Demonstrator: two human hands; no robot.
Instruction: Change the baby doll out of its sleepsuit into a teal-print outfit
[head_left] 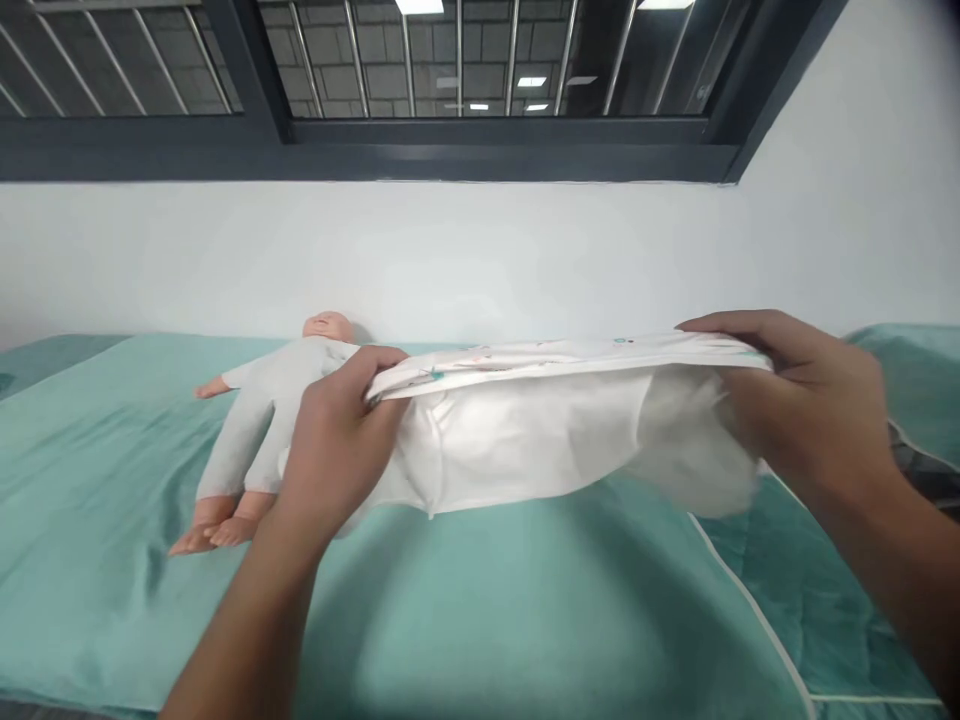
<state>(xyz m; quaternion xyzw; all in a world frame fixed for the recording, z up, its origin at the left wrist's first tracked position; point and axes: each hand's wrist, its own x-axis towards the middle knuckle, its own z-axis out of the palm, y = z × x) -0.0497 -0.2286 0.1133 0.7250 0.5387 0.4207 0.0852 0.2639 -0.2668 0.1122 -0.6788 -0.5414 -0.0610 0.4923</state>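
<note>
A white cloth baby garment (525, 430) with small coloured prints on its outer side is stretched between my hands above the bed. Its exact cut cannot be made out. My left hand (341, 430) pinches the upper edge at one end, thumb and fingers closed on the fabric. At the other end my right hand (810, 390) grips the same edge, and the loose cloth below it is blurred. Behind my left hand lies a baby doll (277, 385) on its back, in a pale suit with bare hands and feet; part of its side is hidden.
A green sheet (480, 610) covers the bed, with a white-piped quilted green pad (847, 600) at the right. A white wall (480, 255) rises behind the bed, below a dark-framed window (495, 150) with metal bars. Something dark and patterned shows at the right edge.
</note>
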